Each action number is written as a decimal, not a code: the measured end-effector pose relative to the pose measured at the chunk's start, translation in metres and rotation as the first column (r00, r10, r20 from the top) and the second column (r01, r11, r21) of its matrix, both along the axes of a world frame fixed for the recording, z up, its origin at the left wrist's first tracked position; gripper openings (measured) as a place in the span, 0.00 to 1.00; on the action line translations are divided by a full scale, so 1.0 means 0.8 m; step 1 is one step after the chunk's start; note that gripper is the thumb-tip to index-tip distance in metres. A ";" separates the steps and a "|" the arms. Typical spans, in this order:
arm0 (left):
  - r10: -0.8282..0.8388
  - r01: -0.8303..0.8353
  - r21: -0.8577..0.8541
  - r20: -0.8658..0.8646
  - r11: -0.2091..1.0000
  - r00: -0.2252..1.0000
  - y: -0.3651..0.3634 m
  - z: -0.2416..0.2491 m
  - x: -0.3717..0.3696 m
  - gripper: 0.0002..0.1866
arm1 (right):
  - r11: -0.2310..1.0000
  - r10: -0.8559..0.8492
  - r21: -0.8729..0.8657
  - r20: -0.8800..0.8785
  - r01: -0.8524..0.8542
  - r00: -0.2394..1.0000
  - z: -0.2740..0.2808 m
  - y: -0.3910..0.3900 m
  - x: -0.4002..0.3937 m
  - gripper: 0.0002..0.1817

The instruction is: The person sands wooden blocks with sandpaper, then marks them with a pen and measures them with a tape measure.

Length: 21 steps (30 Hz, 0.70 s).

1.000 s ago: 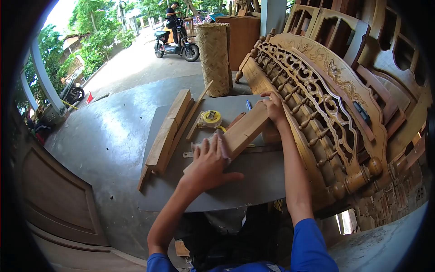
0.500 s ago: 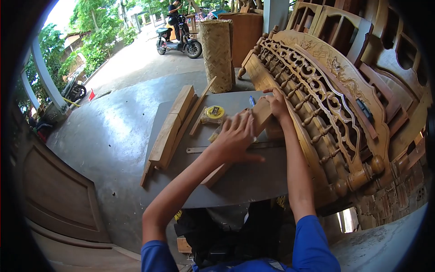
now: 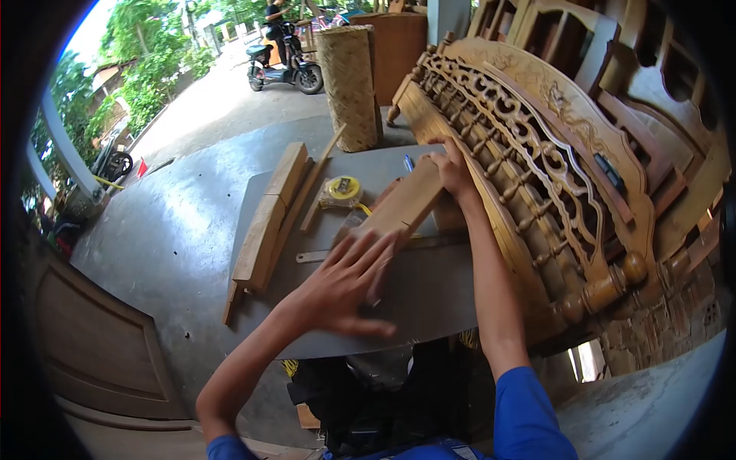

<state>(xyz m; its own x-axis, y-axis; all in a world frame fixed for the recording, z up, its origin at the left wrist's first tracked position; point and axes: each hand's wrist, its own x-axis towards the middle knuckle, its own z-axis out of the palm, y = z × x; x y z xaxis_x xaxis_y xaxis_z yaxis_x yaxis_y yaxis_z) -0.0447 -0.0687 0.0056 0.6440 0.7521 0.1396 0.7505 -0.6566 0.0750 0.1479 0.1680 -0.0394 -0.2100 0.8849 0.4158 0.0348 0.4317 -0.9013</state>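
A squared wooden block (image 3: 410, 201) is held at a slant over the grey table (image 3: 429, 307), a short dark mark on its upper face. Its far end is in the grip of my right hand (image 3: 454, 175). My left hand (image 3: 349, 280) lies over the near end with fingers spread and thumb out, slightly blurred, hiding that end. Just left of the block are a yellow tape measure (image 3: 343, 190) and a thin wooden strip (image 3: 312, 211). The end of a metal ruler (image 3: 310, 257) shows beside my left fingers. Beyond the block lies a blue pen (image 3: 409, 162).
Long wooden pieces (image 3: 268, 218) lie along the table's left side. Carved wooden furniture panels (image 3: 521, 153) lean close on the right. Past the table stand a rolled woven mat (image 3: 349, 88) and a scooter (image 3: 285, 73) with a person beside it. A panelled wooden door (image 3: 100, 333) is at lower left.
My left hand has slid down the block toward me, uncovering more of its upper face. My right hand keeps hold of the far end. The whole view has shifted slightly.
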 end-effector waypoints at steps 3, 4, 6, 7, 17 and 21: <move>-0.035 0.027 0.091 0.087 0.995 0.996 0.118 -0.004 0.053 0.59 | 0.990 -0.049 0.138 0.068 0.039 0.996 -0.006 0.021 0.005 0.16; -0.041 0.033 0.115 0.067 0.993 0.997 0.135 -0.001 0.064 0.59 | 0.971 -0.114 0.225 0.121 0.085 0.986 -0.013 0.029 0.009 0.16; -0.013 -0.004 0.167 0.101 0.986 0.995 0.121 -0.004 0.062 0.58 | 0.998 -0.032 0.052 0.015 0.031 0.999 -0.013 0.038 0.015 0.16; -0.002 -0.018 0.177 0.112 0.984 0.994 0.103 -0.006 0.063 0.58 | 0.999 -0.003 -0.049 -0.049 0.001 0.999 -0.006 0.023 0.011 0.16; 0.138 -0.139 0.030 0.035 0.990 0.990 -0.047 0.003 -0.013 0.57 | 0.999 0.016 -0.052 0.049 -0.014 0.999 0.013 -0.004 0.001 0.15; 0.141 -0.141 -0.018 0.249 0.990 0.958 0.116 -0.019 0.024 0.60 | 0.998 0.050 -0.043 0.008 -0.049 0.999 0.002 0.014 0.005 0.16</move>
<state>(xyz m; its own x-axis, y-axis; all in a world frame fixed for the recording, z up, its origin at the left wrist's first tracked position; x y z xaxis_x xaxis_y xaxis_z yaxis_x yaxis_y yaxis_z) -0.0255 0.0241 -0.0096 0.4768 0.8327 0.2815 0.7929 -0.5457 0.2712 0.1520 0.1791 -0.0376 -0.2576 0.8901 0.3759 0.0227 0.3945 -0.9186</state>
